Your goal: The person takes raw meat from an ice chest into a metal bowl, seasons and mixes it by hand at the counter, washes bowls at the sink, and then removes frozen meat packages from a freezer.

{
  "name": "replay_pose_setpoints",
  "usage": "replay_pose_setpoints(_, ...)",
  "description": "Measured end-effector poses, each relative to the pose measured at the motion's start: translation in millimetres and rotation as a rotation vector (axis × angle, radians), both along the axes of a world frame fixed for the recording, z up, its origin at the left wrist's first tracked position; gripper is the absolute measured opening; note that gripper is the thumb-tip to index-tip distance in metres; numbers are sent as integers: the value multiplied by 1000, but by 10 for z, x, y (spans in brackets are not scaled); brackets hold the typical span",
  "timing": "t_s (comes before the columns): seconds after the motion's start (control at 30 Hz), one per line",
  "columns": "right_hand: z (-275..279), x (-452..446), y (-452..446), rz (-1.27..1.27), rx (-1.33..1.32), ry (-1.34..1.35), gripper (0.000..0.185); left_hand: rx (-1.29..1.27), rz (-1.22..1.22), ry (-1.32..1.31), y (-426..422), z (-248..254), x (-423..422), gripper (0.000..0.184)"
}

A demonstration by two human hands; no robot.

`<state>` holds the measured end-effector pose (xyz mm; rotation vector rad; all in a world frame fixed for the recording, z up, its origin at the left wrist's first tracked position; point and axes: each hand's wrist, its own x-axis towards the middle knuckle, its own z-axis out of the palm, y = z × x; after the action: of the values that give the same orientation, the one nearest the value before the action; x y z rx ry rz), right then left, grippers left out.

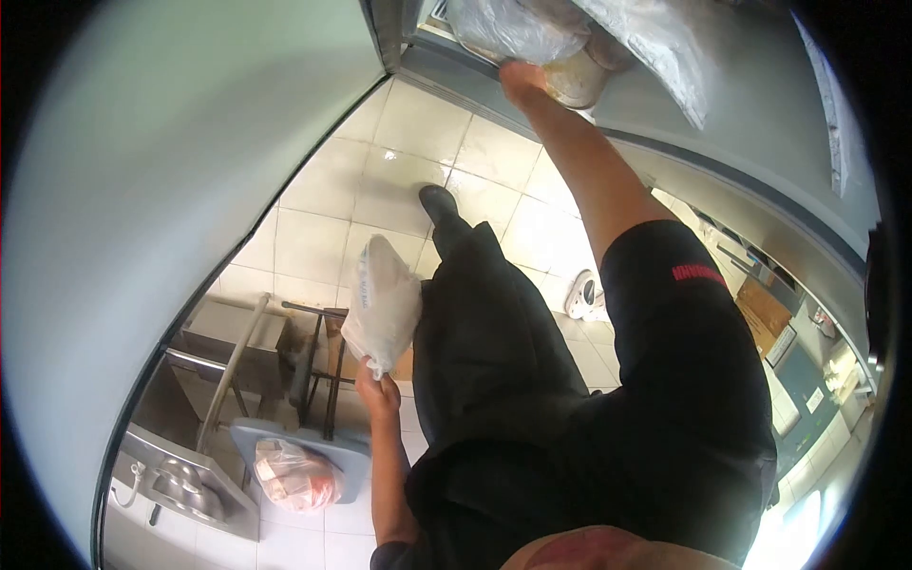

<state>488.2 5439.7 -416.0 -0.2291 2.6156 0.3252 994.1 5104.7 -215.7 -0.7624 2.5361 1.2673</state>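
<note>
My left hand [378,391] is closed round the gathered neck of a filled, whitish plastic bag [382,299], which sits beside my left leg above the tiled floor. My right arm reaches forward into an open cabinet that looks like a fridge. There my right hand [522,84] touches the side of a round, yellowish container [576,81]. Its fingers are mostly hidden, so their grip does not show. A clear plastic bag [518,33] with unclear contents lies over and beside the container. More clear plastic sheeting [655,43] hangs to its right.
The cabinet's large pale door [190,190] stands open on the left. Below it, a blue-grey stool [356,461] bears a plastic bag of packages [296,475], near a metal sink unit [190,484]. A white shoe [582,296] shows on the floor tiles [408,142]. Cardboard [760,312] stands at right.
</note>
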Motion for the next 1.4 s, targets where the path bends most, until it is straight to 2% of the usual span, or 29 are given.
replay_pose_setpoints(0.33,-33,382,32,43,25,118,19,-45,-20,-73,25,-1,146,21)
replay_pose_setpoints(0.47,8,632,6,60,-43,195,19,-66,-19,-74,32,-30,209,23)
replay_pose_setpoints(0.63,-69,884,-86,39,-23,145,18,-39,-11,-106,31,-54,301,27)
replay_pose_setpoints(0.87,186,1251,-336,16,-4,64,18,-53,-16,-81,51,-40,305,29)
replay_pose_setpoints(1.0,321,1264,-311,-138,-95,-77,21,-36,-15,-30,21,-58,304,28)
replay_pose_setpoints(1.03,622,1199,-348,-138,-129,-146,25,-49,-15,-19,14,-50,313,27)
replay_pose_setpoints(1.07,812,1109,-370,-190,-171,-55,28,-62,-11,-7,7,-54,315,27)
replay_pose_setpoints(1.13,1232,901,-193,-323,-447,240,31,-73,7,-19,4,-17,315,26)
replay_pose_setpoints(1.17,1435,752,-88,-276,-567,469,35,-77,10,-26,5,4,322,25)
replay_pose_setpoints(1.23,1360,259,279,-68,-517,911,35,-95,-12,-26,9,18,321,25)
replay_pose_setpoints(1.3,1602,-8,235,-292,-207,701,44,-93,-13,-37,13,4,293,26)
replay_pose_setpoints(1.4,1359,-522,397,-478,-217,304,55,-74,-4,-80,-13,-10,306,27)
